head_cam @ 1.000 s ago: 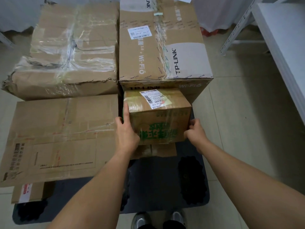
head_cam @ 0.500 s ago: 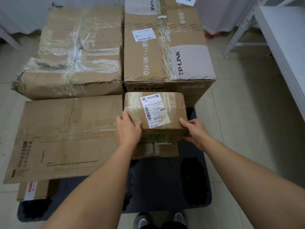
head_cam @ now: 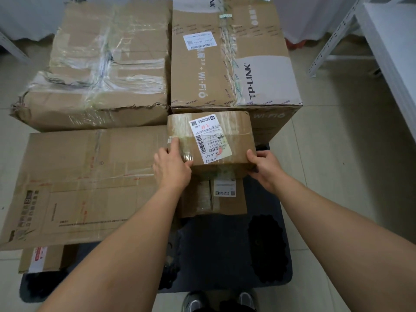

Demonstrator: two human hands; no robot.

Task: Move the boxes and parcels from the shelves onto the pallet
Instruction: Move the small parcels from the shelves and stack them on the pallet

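While both hands, left [head_cam: 172, 167] and right [head_cam: 266, 168], grip its near corners, the small parcel [head_cam: 211, 140] lies label-up, long axis left-right.

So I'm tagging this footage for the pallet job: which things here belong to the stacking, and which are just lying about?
Part of the job:
- small taped brown parcel with white label, held by left hand and right hand
- flatter brown box beneath it
- large TP-LINK carton
- crumpled tape-wrapped carton
- wide flat carton
- dark pallet

Lying about:
- white metal shelf
- tiled floor
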